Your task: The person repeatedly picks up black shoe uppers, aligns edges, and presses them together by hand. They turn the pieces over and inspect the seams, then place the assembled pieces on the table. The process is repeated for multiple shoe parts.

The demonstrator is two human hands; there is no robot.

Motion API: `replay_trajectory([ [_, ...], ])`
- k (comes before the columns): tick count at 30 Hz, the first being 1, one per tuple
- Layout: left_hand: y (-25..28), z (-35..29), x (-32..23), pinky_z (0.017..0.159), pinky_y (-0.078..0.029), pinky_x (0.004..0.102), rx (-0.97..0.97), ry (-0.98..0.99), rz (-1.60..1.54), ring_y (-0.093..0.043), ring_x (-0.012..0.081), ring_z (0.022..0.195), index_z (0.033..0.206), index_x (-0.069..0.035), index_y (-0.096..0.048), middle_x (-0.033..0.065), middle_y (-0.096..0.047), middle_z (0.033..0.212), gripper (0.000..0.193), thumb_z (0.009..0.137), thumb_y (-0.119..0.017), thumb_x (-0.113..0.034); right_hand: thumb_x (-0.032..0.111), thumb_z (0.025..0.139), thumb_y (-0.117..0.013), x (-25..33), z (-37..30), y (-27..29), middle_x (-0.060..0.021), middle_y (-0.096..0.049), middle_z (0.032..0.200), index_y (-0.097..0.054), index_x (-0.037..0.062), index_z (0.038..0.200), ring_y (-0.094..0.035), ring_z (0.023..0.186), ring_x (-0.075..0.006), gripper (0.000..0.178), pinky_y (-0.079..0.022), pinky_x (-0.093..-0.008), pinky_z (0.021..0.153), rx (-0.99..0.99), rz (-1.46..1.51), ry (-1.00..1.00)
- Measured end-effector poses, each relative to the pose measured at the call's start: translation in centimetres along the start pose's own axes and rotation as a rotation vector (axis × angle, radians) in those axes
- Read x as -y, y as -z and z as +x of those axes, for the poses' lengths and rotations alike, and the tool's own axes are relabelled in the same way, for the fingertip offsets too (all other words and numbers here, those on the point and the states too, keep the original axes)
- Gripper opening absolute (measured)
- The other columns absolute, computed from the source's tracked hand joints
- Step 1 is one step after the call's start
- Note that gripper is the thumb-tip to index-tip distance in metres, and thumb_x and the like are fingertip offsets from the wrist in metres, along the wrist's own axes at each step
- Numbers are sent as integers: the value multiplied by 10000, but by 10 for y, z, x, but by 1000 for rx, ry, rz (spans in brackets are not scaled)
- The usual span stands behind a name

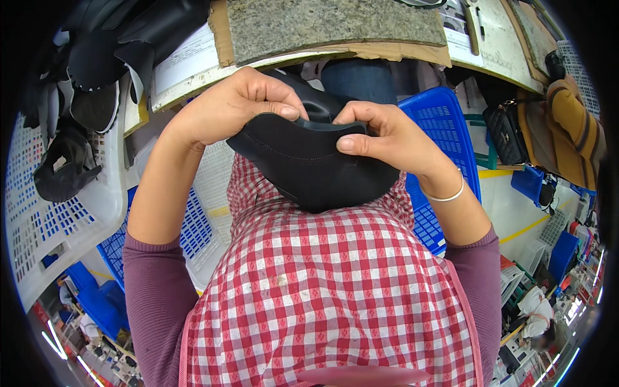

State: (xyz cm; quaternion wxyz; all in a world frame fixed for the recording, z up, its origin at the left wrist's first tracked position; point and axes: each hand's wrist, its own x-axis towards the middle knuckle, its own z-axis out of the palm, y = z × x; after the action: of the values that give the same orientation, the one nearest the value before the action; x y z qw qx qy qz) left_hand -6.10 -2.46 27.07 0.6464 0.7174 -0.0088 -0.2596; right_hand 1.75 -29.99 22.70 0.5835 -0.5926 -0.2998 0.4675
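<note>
A black shoe upper (309, 164) with a curved line of stitching lies across my lap, in front of the red-and-white checked apron (316, 277). My left hand (248, 106) pinches its top edge near the left end, the thumb on the near face and the fingers curled behind. Further right, my right hand (383, 138) grips the same edge, thumb in front and forefinger bent over the rim. Between the two hands the edge dips, and a smooth, shiny black part shows behind it. The underside of the upper is hidden.
Ahead is a workbench with a stone slab (335, 29) on cardboard. Black shoe pieces (97, 58) pile up at the far left, above a white plastic crate (51, 226). A blue basket (445, 129) stands to my right, near a black handbag (506, 132).
</note>
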Motion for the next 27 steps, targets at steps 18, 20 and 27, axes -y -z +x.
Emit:
replay_trajectory([
  [18, -18, -9, -14, 845, -523, 275, -71, -122, 185, -669, 92, 861, 1017, -21, -794, 16, -754, 886, 176, 969, -716, -172, 254, 874, -855, 16, 17, 0, -23, -751, 870, -793, 18, 1025, -651, 812, -80, 286, -512, -254, 767, 141, -109, -8],
  [20, -19, -9, -12, 846, -520, 277, -69, -145, 185, -672, 97, 871, 1001, -14, -792, 26, -756, 893, 156, 964, -712, -143, 250, 874, -855, 17, 19, -5, -29, -754, 878, -795, 16, 1013, -652, 816, -82, 279, -511, -256, 769, 122, -91, -70],
  [27, -16, -21, -11, 854, -523, 261, -113, -134, 186, -668, 96, 920, 1023, 4, -749, 31, -747, 937, 180, 1011, -663, -153, 236, 863, -864, 10, 10, -20, -38, -736, 833, -804, 27, 967, -646, 800, -92, 241, -506, -265, 733, -68, -88, -38],
])
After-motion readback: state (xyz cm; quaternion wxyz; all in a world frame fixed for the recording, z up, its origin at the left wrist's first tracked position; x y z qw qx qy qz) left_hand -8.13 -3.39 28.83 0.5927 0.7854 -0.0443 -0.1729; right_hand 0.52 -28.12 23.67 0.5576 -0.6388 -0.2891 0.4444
